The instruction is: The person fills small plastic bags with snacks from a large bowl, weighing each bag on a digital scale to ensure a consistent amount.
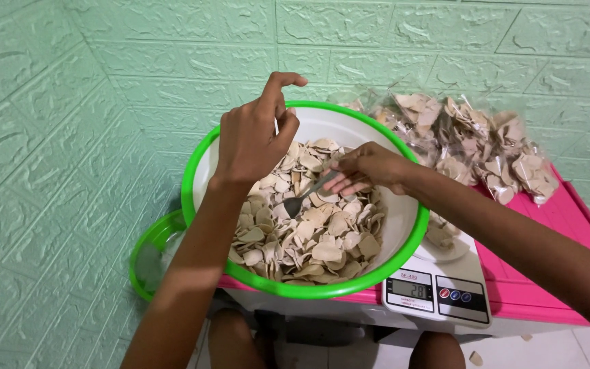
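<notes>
Our right hand (367, 167) is closed on a spoon (306, 195) dipped into the chips (312, 232); our left hand (254, 133) pinches something small, unclear, above the basin (349, 283). Step, we judge: scooping. Next calls for a level lift toward the scale (438, 290) and bags (472, 140) on the pink tabletop (548, 266).

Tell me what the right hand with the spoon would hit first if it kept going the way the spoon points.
Likely the pale chips heaped in the green-rimmed basin. The right hand aims the spoon down-left, its bowl already at the pile's surface; depth is hard to judge.
</notes>
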